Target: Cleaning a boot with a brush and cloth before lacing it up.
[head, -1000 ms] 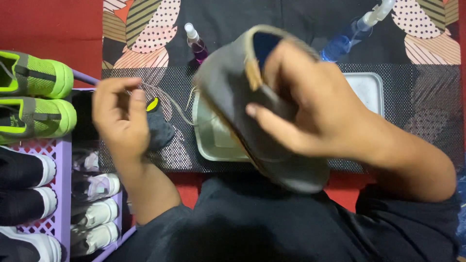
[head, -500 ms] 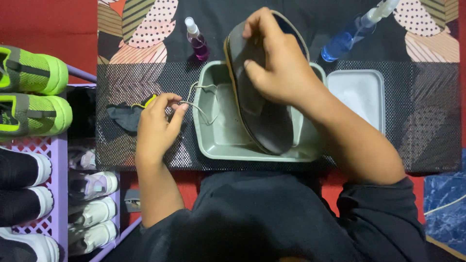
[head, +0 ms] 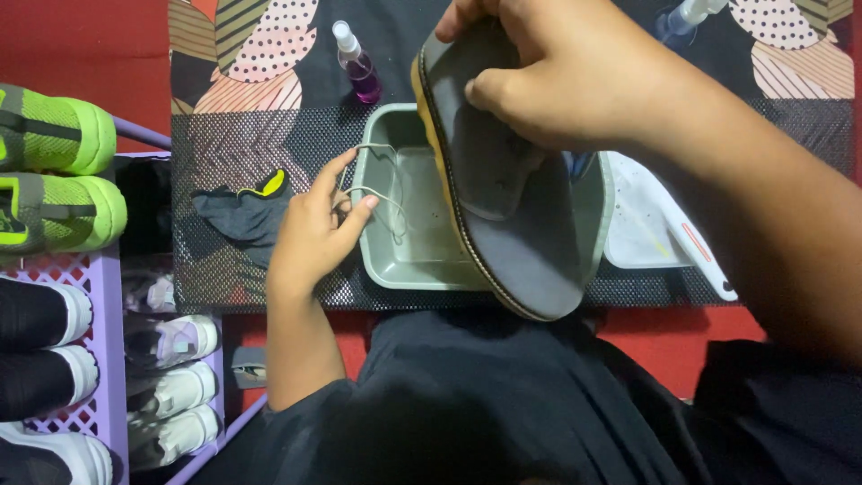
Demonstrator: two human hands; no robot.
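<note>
A tray [head: 395, 260] sits mid-mat [head: 233, 144] with a shoe [head: 516, 242] over it, a bottle [head: 356, 67] behind, a cloth [head: 235, 214] left, a lid [head: 642, 229] right.

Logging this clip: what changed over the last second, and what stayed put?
The left hand moved from the dark cloth to the grey tray, its fingers now pinching the lace. The right hand lowered the shoe over the tray. The purple spray bottle stayed put.
</note>
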